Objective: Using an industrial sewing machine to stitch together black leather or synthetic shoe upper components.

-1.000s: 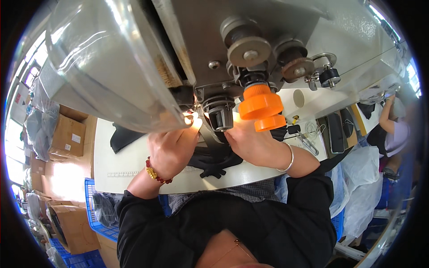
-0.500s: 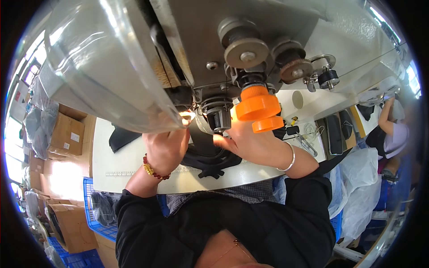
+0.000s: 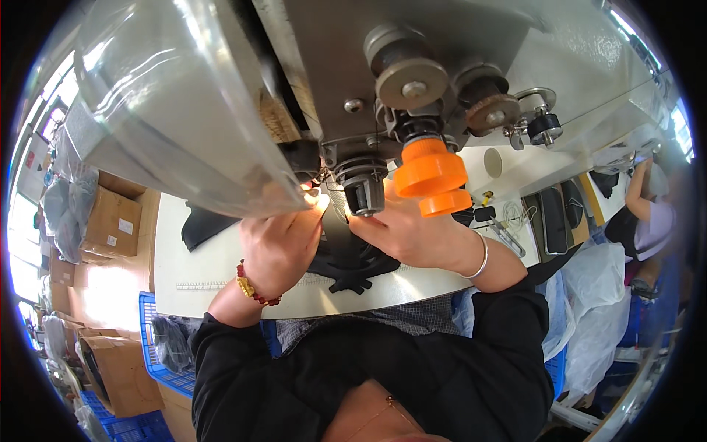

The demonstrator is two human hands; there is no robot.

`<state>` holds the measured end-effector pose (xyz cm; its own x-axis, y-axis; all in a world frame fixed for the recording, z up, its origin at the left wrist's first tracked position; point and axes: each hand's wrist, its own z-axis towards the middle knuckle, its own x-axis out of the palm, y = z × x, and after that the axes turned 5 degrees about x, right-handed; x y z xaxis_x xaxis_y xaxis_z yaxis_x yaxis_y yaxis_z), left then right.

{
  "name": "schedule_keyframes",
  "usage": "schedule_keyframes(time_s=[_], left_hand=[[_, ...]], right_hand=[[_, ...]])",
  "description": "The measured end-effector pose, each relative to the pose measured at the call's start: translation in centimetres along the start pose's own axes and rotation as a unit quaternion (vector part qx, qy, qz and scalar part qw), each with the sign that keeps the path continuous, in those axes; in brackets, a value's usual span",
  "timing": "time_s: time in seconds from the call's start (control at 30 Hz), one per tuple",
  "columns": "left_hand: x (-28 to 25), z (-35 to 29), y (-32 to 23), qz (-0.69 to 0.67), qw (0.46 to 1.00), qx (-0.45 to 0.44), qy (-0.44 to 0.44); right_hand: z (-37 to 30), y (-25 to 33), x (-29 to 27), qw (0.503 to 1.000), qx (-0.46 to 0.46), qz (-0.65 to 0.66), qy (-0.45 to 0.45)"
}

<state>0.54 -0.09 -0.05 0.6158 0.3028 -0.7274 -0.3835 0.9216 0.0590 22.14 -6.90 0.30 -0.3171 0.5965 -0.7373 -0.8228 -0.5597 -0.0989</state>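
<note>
Beneath the head of a sewing machine [image 3: 361, 184] lies a black fabric piece [image 3: 340, 239], with a pale mesh strip [image 3: 337, 202] at its far end. My left hand [image 3: 276, 247] pinches its left edge, thumb and forefinger close to the lit needle area. Opposite it, my right hand [image 3: 416, 232] grips the right edge with the thumb on top; its other fingers are partly hidden behind the machine's presser parts and orange knobs [image 3: 431, 177]. The near end of the black piece, with strap-like ends, rests on the white table [image 3: 221, 272].
A clear plastic shield [image 3: 184, 118] hangs at the upper left. Another black fabric piece [image 3: 202, 225] lies on the table's left. Blue crates [image 3: 166, 376] and cardboard boxes [image 3: 110, 221] stand to the left. Plastic bags [image 3: 596, 295] and another person [image 3: 652, 221] are at the right.
My left thumb and fingers have shifted slightly right and up beside the mesh strip. My right hand has moved slightly, its thumb closer to the strip. More of the black piece shows between them.
</note>
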Motion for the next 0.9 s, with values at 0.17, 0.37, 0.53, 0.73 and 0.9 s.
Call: schedule_keyframes(time_s=[0.17,0.37,0.53,0.73,0.9], left_hand=[[0.9,-0.9,0.6,0.017,1.0,-0.003,-0.001],[1.3,-1.2,1.2,0.01,1.0,-0.007,-0.002],[1.0,-1.1,1.0,-0.017,1.0,-0.002,-0.007],[1.1,-0.8,1.2,-0.007,1.0,-0.004,-0.011],[0.1,0.9,0.9,-0.026,0.999,0.013,-0.027]], right_hand=[[-0.1,0.0,0.9,1.0,0.004,0.003,-0.009],[0.0,-0.4,2.2,0.998,-0.001,0.005,-0.057],[-0.4,-0.5,4.1,0.994,0.011,0.061,-0.09],[-0.5,-0.7,4.6,0.993,0.027,0.048,-0.106],[-0.8,-1.4,4.9,0.992,0.043,0.049,-0.107]])
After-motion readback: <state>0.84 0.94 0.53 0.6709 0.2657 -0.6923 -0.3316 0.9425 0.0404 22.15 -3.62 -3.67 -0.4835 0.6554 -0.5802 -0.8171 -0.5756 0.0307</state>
